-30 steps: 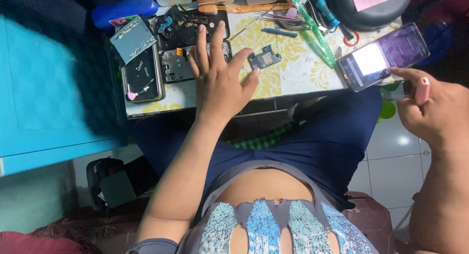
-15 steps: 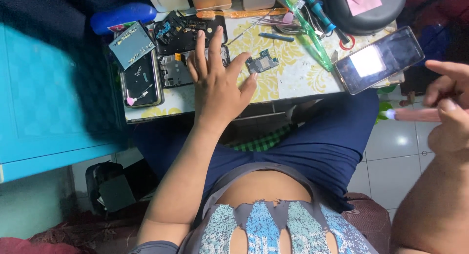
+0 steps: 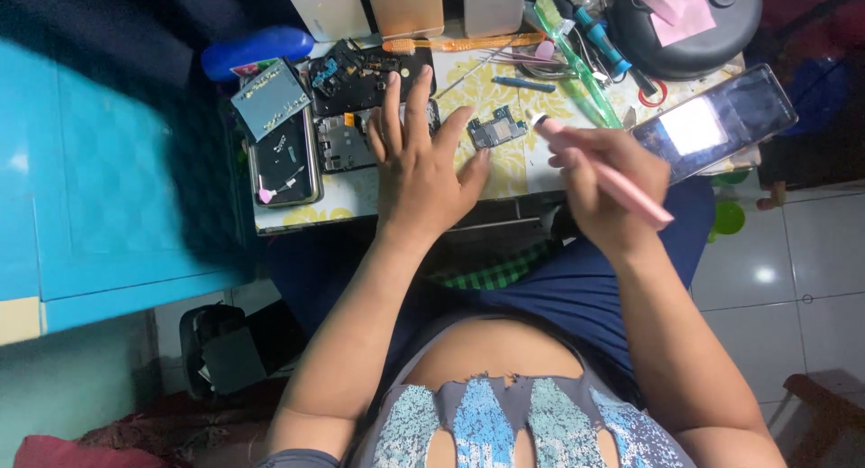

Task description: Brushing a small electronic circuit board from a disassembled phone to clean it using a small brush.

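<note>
The right hand [image 3: 602,187] grips a thin pink stick tool [image 3: 602,172] — its tip near the small dark circuit board [image 3: 496,127] on the yellow flowered table [image 3: 491,81] — while the left hand [image 3: 422,157] lies flat, fingers spread, holding nothing.

A circuit board [image 3: 496,127] lies on the table [image 3: 360,202] between both hands, an opened phone [image 3: 286,158] further left.

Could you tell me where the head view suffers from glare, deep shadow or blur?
Head view: glare whites out part of the phone screen at the table's right end; the blue cabinet falls into deep shadow toward the top left; the pink tool in the right hand is slightly soft; the left hand is evenly lit.
</note>
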